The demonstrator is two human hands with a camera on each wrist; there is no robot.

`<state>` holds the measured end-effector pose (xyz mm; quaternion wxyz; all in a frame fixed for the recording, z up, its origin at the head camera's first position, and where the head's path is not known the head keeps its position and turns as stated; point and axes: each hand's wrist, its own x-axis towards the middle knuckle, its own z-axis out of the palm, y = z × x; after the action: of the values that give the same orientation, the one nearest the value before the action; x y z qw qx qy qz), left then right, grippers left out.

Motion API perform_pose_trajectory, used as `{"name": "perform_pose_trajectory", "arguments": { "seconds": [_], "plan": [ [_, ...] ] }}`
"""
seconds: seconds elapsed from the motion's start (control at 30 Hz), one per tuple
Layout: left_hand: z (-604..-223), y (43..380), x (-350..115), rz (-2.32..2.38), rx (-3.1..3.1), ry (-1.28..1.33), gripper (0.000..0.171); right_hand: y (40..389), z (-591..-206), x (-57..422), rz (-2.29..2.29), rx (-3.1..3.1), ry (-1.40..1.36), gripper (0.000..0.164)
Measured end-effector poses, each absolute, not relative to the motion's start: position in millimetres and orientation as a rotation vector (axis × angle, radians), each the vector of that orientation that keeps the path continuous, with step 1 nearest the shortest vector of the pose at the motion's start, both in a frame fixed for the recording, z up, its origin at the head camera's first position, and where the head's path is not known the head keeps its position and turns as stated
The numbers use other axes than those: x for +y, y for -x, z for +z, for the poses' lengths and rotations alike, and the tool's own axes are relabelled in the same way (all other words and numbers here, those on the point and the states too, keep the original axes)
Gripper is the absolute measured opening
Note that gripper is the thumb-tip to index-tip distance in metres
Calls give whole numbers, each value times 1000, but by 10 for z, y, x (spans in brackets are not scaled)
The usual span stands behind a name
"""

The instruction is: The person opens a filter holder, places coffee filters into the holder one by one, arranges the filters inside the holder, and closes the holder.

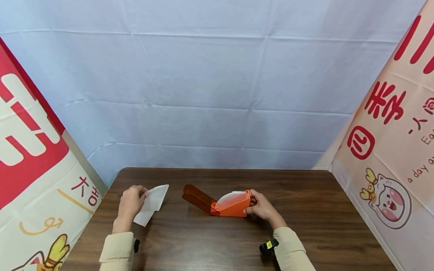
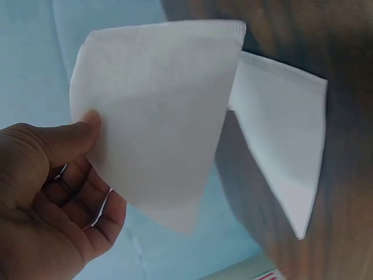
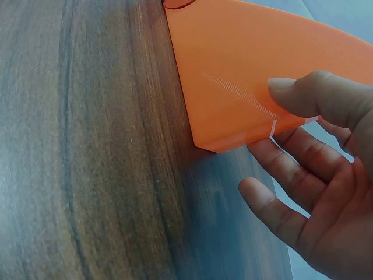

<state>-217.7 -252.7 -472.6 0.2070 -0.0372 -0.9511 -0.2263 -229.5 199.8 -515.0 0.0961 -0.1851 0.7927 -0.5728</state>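
My left hand [image 1: 130, 206] pinches a white cone coffee filter [image 2: 157, 111] between thumb and fingers, holding it up near the table's left side. Partly behind it, a second white filter [image 2: 285, 128] lies on the wood. An orange filter holder [image 1: 234, 207] stands on the table right of centre, with several white filters [image 1: 230, 198] showing above its sloping side. Its translucent brown lid [image 1: 200, 199] is swung open to the left. At the holder's right end, my right hand [image 1: 260, 206] grips it, thumb [image 3: 297, 93] on the near side and some fingers behind.
The dark brown wooden table [image 1: 210, 244] has rounded far corners. A pale blue cloth [image 1: 203, 94] hangs behind it, and printed cloths [image 1: 383, 180] stand at both sides. Each wrist carries a small black camera [image 1: 268, 247].
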Motion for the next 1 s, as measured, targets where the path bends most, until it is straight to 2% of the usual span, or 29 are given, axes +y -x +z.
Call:
{"name": "perform_pose_trajectory", "arguments": {
  "seconds": [0.4, 1.0],
  "plan": [
    [-4300, 2083, -2406, -575, -2564, 136, 5, 2361, -5284, 2024, -1700, 2362, 551, 40],
    [-4204, 1984, -2291, -596, -2484, 178, 7, 2286, -5137, 1996, -1701, 2355, 545, 38]
  ]
}}
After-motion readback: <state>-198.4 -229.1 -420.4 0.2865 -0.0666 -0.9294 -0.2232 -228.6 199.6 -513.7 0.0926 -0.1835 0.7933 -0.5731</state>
